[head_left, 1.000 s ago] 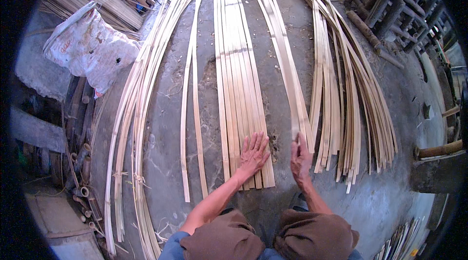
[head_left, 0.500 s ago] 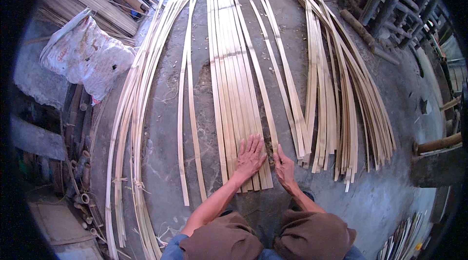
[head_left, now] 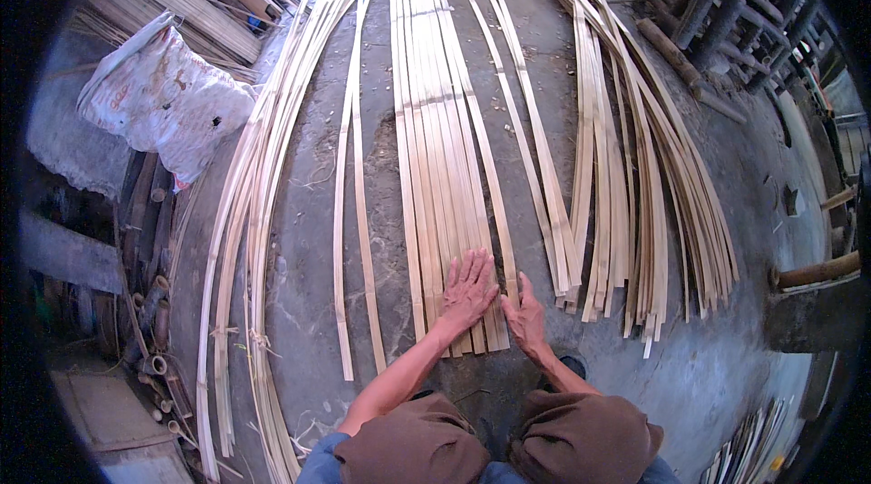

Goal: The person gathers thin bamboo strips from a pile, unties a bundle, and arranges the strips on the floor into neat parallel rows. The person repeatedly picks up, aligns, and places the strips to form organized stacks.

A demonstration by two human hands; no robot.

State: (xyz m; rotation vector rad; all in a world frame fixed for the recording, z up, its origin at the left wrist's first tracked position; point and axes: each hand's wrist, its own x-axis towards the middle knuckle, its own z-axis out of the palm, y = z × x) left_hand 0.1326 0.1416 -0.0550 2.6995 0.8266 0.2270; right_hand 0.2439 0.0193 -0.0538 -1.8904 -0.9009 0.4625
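Observation:
Long pale bamboo strips [head_left: 440, 185] lie side by side on the floor in front of me, their near ends close to my feet. Flat across the near part of this row rests my left hand [head_left: 468, 289], fingers stretched out and pressing down. A single bamboo strip [head_left: 495, 203] runs along the row's right side, with a narrow gap to it near my hands. My right hand [head_left: 526, 321] is at this strip's near end, thumb on its left and forefinger on its right. The fingers partly hide the end.
Two loose strips [head_left: 361, 212] lie left of the row, with a tied strip bundle [head_left: 259, 212] beyond. Strips fan out in a large pile [head_left: 635, 212] at right. A white sack [head_left: 168, 94] and bamboo poles stand at left; a dark bamboo frame [head_left: 739, 3] stands far right.
My right hand has shifted slightly down, its thumb and forefinger spreading from a tight pinch to either side of the strip's end. My left hand stays flat on the row.

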